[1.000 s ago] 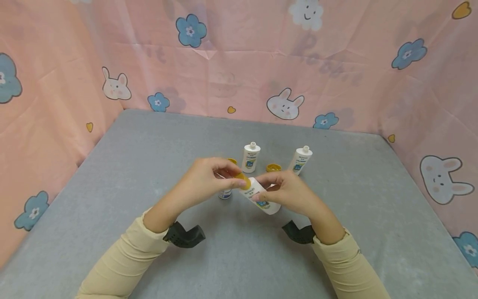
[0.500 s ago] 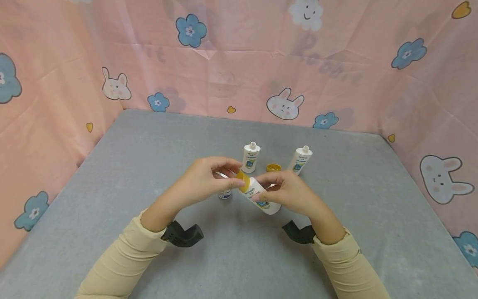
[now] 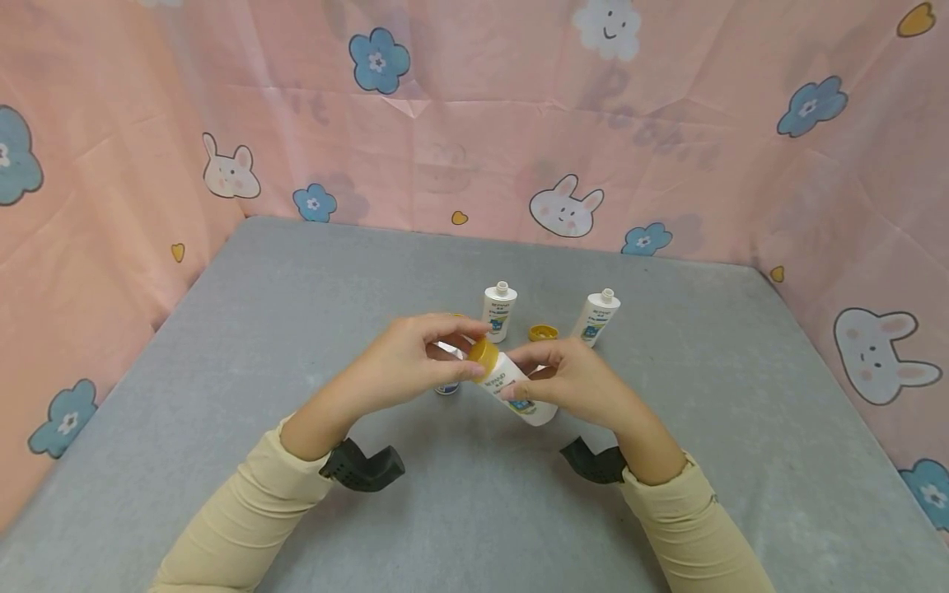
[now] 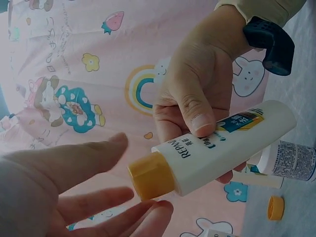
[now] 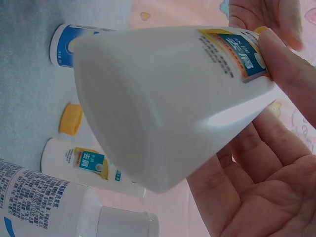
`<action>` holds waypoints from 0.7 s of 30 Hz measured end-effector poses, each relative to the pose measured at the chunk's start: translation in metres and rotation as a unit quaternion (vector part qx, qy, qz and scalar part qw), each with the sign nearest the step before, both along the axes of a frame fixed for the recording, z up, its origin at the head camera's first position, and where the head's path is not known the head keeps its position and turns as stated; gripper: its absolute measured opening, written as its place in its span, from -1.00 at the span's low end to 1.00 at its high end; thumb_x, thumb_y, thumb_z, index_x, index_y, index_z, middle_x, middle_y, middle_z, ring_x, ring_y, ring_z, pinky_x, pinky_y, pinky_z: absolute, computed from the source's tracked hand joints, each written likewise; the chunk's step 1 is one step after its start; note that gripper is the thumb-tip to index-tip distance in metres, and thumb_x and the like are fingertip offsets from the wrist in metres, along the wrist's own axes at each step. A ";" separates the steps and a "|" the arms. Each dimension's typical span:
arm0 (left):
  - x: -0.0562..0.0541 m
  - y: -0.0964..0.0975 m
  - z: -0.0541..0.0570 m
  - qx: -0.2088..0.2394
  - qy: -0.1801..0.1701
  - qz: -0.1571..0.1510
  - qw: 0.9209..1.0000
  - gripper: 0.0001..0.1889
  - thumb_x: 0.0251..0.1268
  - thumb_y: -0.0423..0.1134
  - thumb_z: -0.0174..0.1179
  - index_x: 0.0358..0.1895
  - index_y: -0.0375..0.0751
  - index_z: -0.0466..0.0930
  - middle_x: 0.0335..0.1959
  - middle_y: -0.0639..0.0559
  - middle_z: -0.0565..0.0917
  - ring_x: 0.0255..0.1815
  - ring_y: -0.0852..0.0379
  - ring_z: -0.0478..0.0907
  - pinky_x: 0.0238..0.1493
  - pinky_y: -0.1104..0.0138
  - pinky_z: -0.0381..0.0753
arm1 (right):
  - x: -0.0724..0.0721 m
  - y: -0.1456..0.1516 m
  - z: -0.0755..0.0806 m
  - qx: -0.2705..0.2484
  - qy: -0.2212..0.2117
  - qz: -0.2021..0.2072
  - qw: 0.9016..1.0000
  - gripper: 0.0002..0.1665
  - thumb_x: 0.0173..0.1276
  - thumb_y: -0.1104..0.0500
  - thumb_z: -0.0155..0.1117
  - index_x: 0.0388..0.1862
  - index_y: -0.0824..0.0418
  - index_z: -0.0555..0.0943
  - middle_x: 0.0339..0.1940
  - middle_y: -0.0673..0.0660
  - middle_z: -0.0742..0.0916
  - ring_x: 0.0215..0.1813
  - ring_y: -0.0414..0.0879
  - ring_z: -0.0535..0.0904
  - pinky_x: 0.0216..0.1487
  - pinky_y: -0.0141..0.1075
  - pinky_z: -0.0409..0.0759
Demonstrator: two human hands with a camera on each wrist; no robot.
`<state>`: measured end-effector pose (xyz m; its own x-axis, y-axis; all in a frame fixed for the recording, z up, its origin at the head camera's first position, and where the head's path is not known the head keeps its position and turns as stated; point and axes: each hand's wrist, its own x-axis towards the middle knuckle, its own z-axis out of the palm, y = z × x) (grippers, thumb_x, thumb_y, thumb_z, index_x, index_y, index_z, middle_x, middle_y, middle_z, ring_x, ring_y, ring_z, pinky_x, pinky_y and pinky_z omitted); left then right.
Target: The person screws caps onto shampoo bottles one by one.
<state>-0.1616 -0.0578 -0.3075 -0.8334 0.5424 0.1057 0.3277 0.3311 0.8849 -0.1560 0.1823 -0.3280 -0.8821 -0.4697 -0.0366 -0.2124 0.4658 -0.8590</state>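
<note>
Blue-and-white container (image 3: 447, 388) partly hidden by left hand (image 3: 408, 354), fingers parted; REPAND bottle (image 4: 222, 158) gripped by right hand (image 3: 574, 383), yellow cap (image 4: 152, 175) more exposed than earlier.

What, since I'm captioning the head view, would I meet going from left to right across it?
Beige left sleeve, bare left hand, standing uncapped white plastic bottle, round yellow plastic cap on the table, second uncapped white plastic bottle, beige right sleeve. Overlapping things are left out.

Sleeves (image 3: 233, 515) are cream — the wrist mounts (image 3: 363, 469) dark, curved.
</note>
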 end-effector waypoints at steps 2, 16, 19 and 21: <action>0.000 0.000 0.001 -0.006 -0.003 0.008 1.000 -0.55 0.23 -0.24 0.39 0.19 -0.20 0.62 0.05 -0.05 0.70 -0.02 0.10 0.67 -0.06 0.36 0.72 | 0.000 0.000 0.000 -0.001 0.001 0.000 1.000 -0.61 0.20 0.21 0.50 -0.01 0.34 0.72 -0.16 0.23 0.78 -0.19 -0.08 0.70 -0.15 -0.21 0.73; -0.001 0.000 -0.003 -0.002 0.039 -0.015 0.999 -0.65 0.23 -0.30 0.38 0.09 -0.20 0.68 -0.05 -0.02 0.74 -0.05 0.14 0.66 -0.06 0.40 0.71 | 0.001 -0.001 0.001 -0.001 0.002 0.007 1.000 -0.62 0.18 0.23 0.51 -0.02 0.35 0.72 -0.17 0.24 0.78 -0.22 -0.09 0.71 -0.16 -0.26 0.71; -0.002 0.000 -0.003 -0.001 0.049 -0.015 0.999 -0.62 0.21 -0.31 0.40 0.11 -0.23 0.66 -0.02 -0.03 0.73 -0.02 0.12 0.65 -0.01 0.39 0.70 | 0.001 -0.001 0.001 0.000 0.002 0.005 1.000 -0.62 0.18 0.23 0.51 -0.02 0.35 0.72 -0.17 0.24 0.79 -0.22 -0.09 0.71 -0.16 -0.25 0.72; -0.002 0.000 -0.003 -0.005 0.047 -0.009 0.999 -0.63 0.20 -0.29 0.41 0.09 -0.21 0.67 -0.03 -0.01 0.73 -0.03 0.13 0.64 0.01 0.38 0.69 | 0.001 -0.001 0.001 -0.001 0.000 0.005 1.000 -0.62 0.19 0.23 0.51 -0.02 0.35 0.72 -0.17 0.24 0.79 -0.21 -0.09 0.71 -0.15 -0.25 0.72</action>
